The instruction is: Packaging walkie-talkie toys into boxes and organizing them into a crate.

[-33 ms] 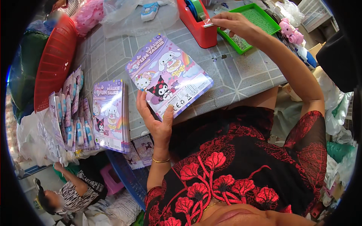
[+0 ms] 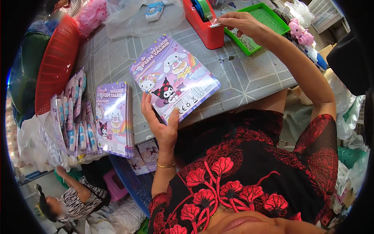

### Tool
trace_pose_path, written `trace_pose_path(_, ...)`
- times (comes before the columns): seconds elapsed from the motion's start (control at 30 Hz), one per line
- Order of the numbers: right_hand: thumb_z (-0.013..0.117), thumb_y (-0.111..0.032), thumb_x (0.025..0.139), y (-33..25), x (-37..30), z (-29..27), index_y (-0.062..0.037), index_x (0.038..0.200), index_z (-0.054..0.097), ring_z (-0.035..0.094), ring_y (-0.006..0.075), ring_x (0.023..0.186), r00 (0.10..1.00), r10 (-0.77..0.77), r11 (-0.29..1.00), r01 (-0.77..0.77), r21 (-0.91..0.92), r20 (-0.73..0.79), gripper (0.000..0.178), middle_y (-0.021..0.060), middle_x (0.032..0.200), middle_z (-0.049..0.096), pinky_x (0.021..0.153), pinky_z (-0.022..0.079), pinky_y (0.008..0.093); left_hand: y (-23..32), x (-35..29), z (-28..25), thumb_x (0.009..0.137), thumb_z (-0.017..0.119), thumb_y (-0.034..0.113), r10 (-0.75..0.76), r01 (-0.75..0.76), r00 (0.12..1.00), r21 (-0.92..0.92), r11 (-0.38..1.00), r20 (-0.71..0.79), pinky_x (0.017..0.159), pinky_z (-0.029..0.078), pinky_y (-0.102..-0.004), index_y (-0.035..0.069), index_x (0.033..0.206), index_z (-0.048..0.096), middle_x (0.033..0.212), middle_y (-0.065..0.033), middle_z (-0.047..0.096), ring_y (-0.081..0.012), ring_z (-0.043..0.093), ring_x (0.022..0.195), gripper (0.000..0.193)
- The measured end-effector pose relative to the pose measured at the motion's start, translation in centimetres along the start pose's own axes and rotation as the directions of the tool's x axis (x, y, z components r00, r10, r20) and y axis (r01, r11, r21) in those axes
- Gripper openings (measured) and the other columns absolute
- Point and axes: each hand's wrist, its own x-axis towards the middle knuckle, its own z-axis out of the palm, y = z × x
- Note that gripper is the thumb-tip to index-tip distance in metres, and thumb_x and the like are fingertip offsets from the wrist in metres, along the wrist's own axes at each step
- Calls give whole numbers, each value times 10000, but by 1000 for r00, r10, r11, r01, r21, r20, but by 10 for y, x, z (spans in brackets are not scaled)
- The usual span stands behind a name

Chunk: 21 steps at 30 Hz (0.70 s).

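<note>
My left hand (image 2: pixel 163 128) grips the lower left edge of a purple printed backing card (image 2: pixel 179 74), thumb on the front and fingers at its left side. The card lies tilted over the near edge of the table. At the far side, my right hand (image 2: pixel 243 25) reaches to the cutter end of a red tape dispenser (image 2: pixel 214 41). Its fingertips pinch the loose end of the clear tape (image 2: pixel 213 21), just in front of the green-cored roll (image 2: pixel 201 8). Left of my card stands a neat stack of matching cards (image 2: pixel 113 117).
Packaged toys on cards (image 2: pixel 74 117) crowd the left table edge beside a red basket (image 2: pixel 58 66). A green tray (image 2: pixel 249 48) with small metal pieces lies past my right hand. A blue-and-white toy (image 2: pixel 154 11) rests on plastic film. Another person (image 2: pixel 74 195) sits at lower left.
</note>
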Motion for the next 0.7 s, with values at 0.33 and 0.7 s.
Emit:
trace_pose_path(0.33,681,-407,820,2,24,0,-140,894,680,350,60,666,994,113,993,-113,27,-10,276,-46,792,551,530,256,239,2,2,-1,772,744,193,77,-78,997,90,993,19,1115,245,-437,-22,1380,358,1450,-249,317,-372,324,1345,751)
trace_pose_path(0.7,696,-322,825,-7,21,-4,-97,825,662,262,22,514,963,253,957,-236,169,-89,227,-82,641,404,448,165,223,6,5,3,757,757,183,128,-132,991,150,980,35,1101,262,-454,-26,1395,320,1449,-286,287,-406,316,1344,801)
